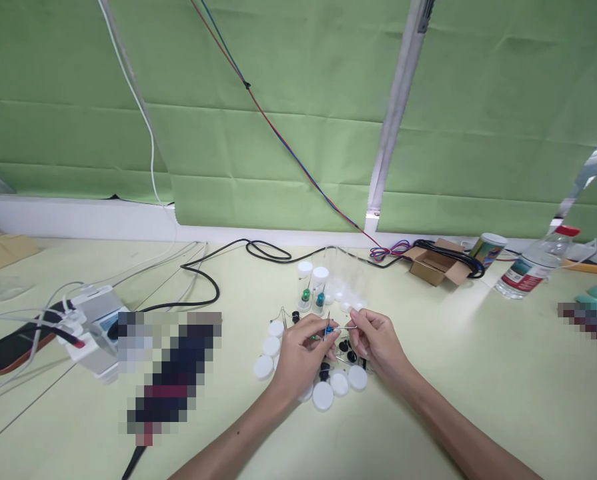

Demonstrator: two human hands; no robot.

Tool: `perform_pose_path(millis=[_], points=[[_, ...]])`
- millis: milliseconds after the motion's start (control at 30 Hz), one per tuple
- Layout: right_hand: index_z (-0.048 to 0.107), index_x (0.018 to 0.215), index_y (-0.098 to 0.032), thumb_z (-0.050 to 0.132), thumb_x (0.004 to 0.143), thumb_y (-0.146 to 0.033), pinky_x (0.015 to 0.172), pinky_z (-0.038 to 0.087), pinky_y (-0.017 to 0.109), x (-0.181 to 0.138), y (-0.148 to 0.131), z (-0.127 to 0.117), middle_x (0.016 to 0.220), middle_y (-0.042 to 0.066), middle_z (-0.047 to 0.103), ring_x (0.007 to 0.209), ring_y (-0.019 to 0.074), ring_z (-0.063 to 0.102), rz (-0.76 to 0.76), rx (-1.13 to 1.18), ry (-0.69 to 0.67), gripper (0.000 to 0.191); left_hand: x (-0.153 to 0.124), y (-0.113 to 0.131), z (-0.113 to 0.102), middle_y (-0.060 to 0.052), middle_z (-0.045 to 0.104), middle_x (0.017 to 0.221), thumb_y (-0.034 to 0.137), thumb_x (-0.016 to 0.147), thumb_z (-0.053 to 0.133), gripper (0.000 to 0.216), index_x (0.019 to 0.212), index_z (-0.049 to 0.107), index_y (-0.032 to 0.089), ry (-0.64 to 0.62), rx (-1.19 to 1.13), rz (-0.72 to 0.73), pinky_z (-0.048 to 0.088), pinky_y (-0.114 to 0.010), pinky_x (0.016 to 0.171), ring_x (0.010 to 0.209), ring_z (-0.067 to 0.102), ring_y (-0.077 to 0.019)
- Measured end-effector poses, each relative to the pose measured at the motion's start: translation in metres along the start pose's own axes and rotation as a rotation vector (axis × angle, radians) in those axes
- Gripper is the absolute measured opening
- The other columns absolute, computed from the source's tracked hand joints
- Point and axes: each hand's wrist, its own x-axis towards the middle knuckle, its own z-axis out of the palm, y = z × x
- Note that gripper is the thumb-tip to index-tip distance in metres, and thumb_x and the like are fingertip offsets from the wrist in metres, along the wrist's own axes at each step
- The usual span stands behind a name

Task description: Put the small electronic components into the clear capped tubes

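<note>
One small blue part (329, 330) we are pinching in our left hand (303, 345); one thin wire (347, 327) we are gripping in our right hand (377, 339); white caps (323, 396) lying near

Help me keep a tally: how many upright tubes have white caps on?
2: the left tube holding a green piece, and the right tube holding a blue piece, side by side beyond the left hand.

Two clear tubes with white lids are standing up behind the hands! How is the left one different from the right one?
The left tube has a green piece inside, but the right tube has a blue one. The left tube stands slightly farther back; the right tube is slightly nearer. Both are see-through, upright and topped with white lids.
</note>
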Motion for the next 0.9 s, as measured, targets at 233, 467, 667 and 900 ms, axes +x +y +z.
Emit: perform_pose_path(millis=[233,467,667,900], points=[[0.063,0.070,-0.014,0.067,0.084,-0.046,0.034,0.027,0.017,-0.0003,0.0016,-0.0006,0.047,-0.004,0.052,0.032,0.0029,0.037,-0.040,-0.017,-0.021,0.036,0.0003,0.0012,0.0000,-0.002,0.059,0.084,0.032,0.083,0.067,0.016,0.084,0.072,0.017,0.018,-0.024,-0.021,0.055,-0.026,0.053,0.050,0.062,-0.0105],[0.066,0.100,-0.020,0.074,0.080,-0.036,0.036,0.034,0.017,-0.0012,-0.0027,-0.0007,0.071,-0.004,0.057,0.040,0.0042,0.047,-0.127,-0.019,-0.043,0.026,0.0023,0.0025,-0.0011,0.000,0.058,0.077,0.033,0.082,0.068,0.016,0.082,0.070,0.017,0.066,-0.091,-0.085,0.055,-0.027,0.054,0.050,0.062,-0.0119],[0.068,0.097,-0.020,0.076,0.076,-0.035,0.037,0.036,0.020,0.0010,-0.0018,-0.0007,0.077,-0.002,0.057,0.042,0.0052,0.049,-0.151,-0.061,-0.035,0.026,0.0043,0.0023,-0.0014,0.002,0.058,0.069,0.033,0.081,0.068,0.016,0.085,0.067,0.017,0.075,-0.125,-0.112,0.055,-0.028,0.055,0.051,0.062,-0.0135],[0.069,0.091,-0.018,0.078,0.074,-0.037,0.038,0.035,0.021,0.0018,0.0004,-0.0016,0.064,-0.003,0.057,0.043,0.0069,0.047,-0.147,-0.086,-0.001,0.027,0.0038,0.0032,-0.0007,0.002,0.059,0.068,0.034,0.080,0.070,0.019,0.086,0.068,0.016,0.071,-0.129,-0.124,0.056,-0.027,0.055,0.052,0.061,-0.0133]])
